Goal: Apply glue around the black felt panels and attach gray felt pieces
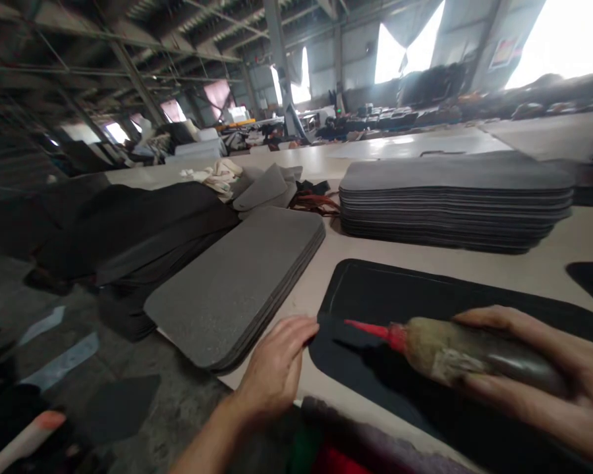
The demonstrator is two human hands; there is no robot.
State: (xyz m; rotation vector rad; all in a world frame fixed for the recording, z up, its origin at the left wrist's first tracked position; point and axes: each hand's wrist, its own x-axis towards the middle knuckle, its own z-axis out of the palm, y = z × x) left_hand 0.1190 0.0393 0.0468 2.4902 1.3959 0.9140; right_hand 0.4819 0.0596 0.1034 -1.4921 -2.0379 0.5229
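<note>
My right hand [538,375] is wrapped round a squeeze bottle [454,349] with a stained, yellowish body and a long red nozzle. The bottle lies nearly level, its nozzle pointing left, above a black panel [390,289] with rounded corners; its shadow falls on the panel. At the panel's left edge, my left hand [279,359] has its fingers closed together, with the fingertips on that edge. Its thumb is mostly hidden. A thin pale line runs near the panel's far and left edges.
To the left lies a stack of grey panels [237,283] by the table edge. A taller stack [454,204] stands behind the black panel. Dark sheets [158,224] are heaped at far left. Grey offcuts [267,187] and a pale cloth [220,174] lie farther back on the table [306,296].
</note>
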